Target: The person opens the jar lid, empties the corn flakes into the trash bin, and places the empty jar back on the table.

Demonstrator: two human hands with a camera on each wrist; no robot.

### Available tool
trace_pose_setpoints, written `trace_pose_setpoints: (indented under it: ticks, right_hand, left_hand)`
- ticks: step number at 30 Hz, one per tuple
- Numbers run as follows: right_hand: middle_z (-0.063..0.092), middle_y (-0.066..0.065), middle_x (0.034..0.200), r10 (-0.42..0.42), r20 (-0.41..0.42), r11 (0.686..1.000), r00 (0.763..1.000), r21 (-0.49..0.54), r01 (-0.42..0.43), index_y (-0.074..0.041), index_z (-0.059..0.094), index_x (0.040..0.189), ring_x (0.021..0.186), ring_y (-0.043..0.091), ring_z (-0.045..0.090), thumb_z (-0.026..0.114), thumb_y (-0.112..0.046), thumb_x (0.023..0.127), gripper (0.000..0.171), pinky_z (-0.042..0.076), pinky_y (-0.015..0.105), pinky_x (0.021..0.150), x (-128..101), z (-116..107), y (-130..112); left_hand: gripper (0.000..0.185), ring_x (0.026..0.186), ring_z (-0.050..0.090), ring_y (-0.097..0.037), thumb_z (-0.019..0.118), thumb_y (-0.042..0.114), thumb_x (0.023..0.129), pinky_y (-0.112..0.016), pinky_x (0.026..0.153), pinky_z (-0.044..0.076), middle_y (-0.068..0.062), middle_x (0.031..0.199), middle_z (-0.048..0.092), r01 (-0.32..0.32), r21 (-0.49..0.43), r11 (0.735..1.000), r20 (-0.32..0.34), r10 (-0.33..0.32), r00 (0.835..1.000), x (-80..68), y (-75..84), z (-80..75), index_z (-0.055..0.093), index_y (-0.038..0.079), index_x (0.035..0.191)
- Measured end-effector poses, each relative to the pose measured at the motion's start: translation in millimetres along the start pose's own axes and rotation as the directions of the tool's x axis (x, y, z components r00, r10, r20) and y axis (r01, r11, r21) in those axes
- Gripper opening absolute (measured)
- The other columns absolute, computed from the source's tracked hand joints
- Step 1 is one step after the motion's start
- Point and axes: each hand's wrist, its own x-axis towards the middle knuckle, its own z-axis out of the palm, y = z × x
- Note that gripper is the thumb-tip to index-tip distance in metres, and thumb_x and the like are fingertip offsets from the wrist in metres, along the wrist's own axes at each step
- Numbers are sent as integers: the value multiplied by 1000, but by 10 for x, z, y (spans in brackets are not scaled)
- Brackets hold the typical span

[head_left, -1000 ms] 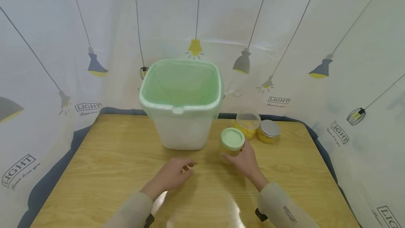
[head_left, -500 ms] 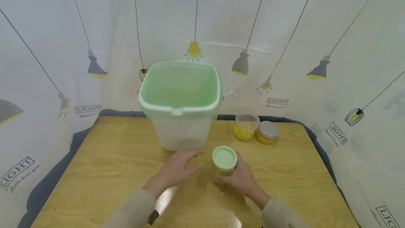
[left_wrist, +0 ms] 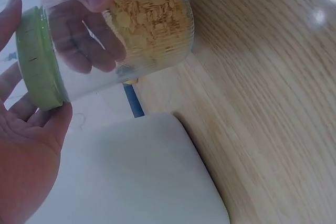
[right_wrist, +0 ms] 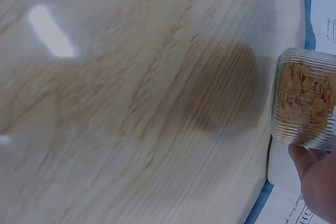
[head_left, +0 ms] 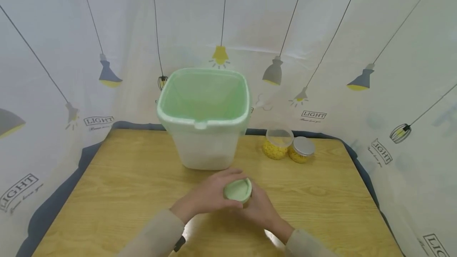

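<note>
Wooden worktop [head_left: 118, 185] before a lamp-print curtain [head_left: 357, 31]. Right hand [head_left: 262, 211] holds a tilted ribbed jar [left_wrist: 142, 30] above the worktop, fingers curled round it; left hand [head_left: 207, 197] grasps its green lid [head_left: 237, 190]. White bin [head_left: 203, 118] behind; 2 jars [head_left: 288, 145] far right.

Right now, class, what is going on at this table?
A person holds a ribbed clear plastic jar with a pale green lid above the wooden table. The right hand grips the jar's body, while the left hand curls round the lid. The jar is tilted and partly filled with tan flakes. Behind stand a white bin with a green liner and two small jars of yellow pieces.
</note>
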Motion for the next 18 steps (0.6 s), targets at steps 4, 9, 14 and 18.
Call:
trace_pose_setpoints:
  ticks: [4,9,14,18]
  right_hand:
    - [59,-9,131,-58,-4,998,998,-6,58,-28,42,141,117,10,59,79,-49,76,78,53,35,98,23,53,-34]
    - [63,-5,124,-130,-83,991,988,-55,126,-19,46,138,112,11,61,80,-43,76,74,55,34,94,49,98,-55]
    - [63,-2,124,-117,-119,993,986,-19,115,-18,45,138,112,12,61,84,-36,72,78,54,34,94,78,129,-99]
    - [61,-2,127,-71,-108,997,992,-6,71,-19,43,140,115,13,60,86,-32,70,82,53,35,96,92,141,-124]
  left_hand:
    - [72,143,37,-22,75,51,79,-49,114,38,7,155,38,0,-12,1000,18,0,1000,19,-46,22,49,32,143]
    - [74,143,37,-22,78,50,75,-50,114,37,8,154,40,-42,-66,997,0,42,999,51,-108,25,49,33,142]
    - [72,140,40,-16,82,43,71,-46,113,38,11,149,46,-91,-153,984,-62,82,995,77,-135,19,55,32,137]
    - [66,137,44,-13,80,40,71,-43,109,42,12,145,50,-97,-140,985,-88,85,993,89,-149,43,59,29,133]
